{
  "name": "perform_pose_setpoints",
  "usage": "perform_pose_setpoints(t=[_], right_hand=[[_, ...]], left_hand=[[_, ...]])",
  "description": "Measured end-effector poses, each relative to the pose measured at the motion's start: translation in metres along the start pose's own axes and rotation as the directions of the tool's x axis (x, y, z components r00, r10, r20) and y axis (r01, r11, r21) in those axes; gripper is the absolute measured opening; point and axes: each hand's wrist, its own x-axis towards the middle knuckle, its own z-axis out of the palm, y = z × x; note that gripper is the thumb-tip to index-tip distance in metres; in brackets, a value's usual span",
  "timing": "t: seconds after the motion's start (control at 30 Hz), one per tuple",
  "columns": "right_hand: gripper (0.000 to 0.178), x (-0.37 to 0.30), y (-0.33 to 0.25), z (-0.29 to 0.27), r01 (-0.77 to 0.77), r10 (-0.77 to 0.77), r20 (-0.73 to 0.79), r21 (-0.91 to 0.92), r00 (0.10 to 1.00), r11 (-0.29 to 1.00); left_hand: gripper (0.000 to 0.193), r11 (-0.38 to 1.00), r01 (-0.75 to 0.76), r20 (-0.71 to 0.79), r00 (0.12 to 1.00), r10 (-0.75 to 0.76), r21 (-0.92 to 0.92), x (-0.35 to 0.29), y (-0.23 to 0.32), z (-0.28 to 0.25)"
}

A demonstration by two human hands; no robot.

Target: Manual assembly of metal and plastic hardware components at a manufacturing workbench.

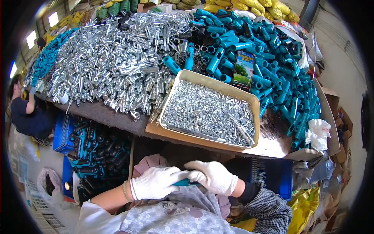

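Note:
Over my lap, below the table's front edge, both white-gloved hands meet around a teal tubular part [181, 182]. My left hand [156, 182] has its fingers closed on the left side of it. My right hand [215, 178] grips the other end, where something dark shows under the fingers. Most of the part is hidden by the gloves. Just beyond my hands, a cream tray [256, 121] full of small silvery metal pieces stands on the table. A few longer metal rods or tools lie on those pieces.
Loose metal tubes [117, 58] are heaped at left, teal plastic housings [288, 85] at right. A phone [243, 70] leans among the housings. Crumpled white plastic [318, 134] sits at the right edge. Below stand a blue crate [63, 134] and black-and-teal handles [87, 156]. A co-worker [29, 113] sits far left.

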Motion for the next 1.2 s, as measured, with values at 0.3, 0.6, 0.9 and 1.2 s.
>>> perform_pose_setpoints(t=[0.3,0.6,0.9,1.2], right_hand=[[0.014,0.071,0.038,-0.068,-0.203,-0.183,-0.526,-0.592,0.831,0.780],[0.011,0.065,0.040,-0.079,-0.075,-0.223,-0.656,-0.393,0.721,0.916],[0.012,0.017,-0.023,-0.014,0.163,-0.179,-0.132,-0.124,0.975,0.979],[0.023,-0.004,-0.026,0.007,0.104,-0.143,-0.061,-0.422,0.988,0.900]], left_hand=[[0.045,0.964,0.024,-0.303,0.947,-0.108,-0.266,0.010,0.016,0.010],[0.044,0.953,0.029,-0.348,0.927,-0.138,-0.302,0.008,0.011,0.010],[0.086,0.984,0.028,-0.456,0.888,0.056,0.174,0.007,0.016,0.000],[0.087,0.992,-0.009,-0.483,0.873,0.069,0.124,0.007,0.011,0.007]])
